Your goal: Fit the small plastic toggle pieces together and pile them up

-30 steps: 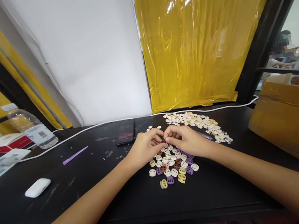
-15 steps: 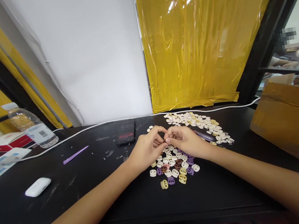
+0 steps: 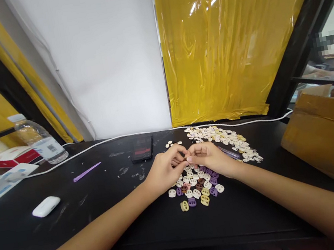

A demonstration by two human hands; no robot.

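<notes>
The left hand (image 3: 164, 170) and right hand (image 3: 211, 161) meet just above the far edge of the mixed pile (image 3: 194, 182) of two-holed pieces, fingers curled and nearly closed at the tips, pinching a small dark piece (image 3: 186, 159) between them, mostly hidden.

The pile lies on a black counter (image 3: 147, 235). Beyond it and to its right spreads a larger scatter of pale pieces (image 3: 220, 135); left of it are a phone (image 3: 142, 148), a purple strip (image 3: 87, 172), a white case (image 3: 46, 206) and, farther off, a clear bottle (image 3: 41, 139). Well to its right stands a cardboard box (image 3: 329, 136). Yellow plastic sheeting (image 3: 208, 45) and a white panel (image 3: 111, 61) rise behind.

Compared with half a second ago, the hands keep their pinch, while more pale pieces show beyond the left knuckles.
</notes>
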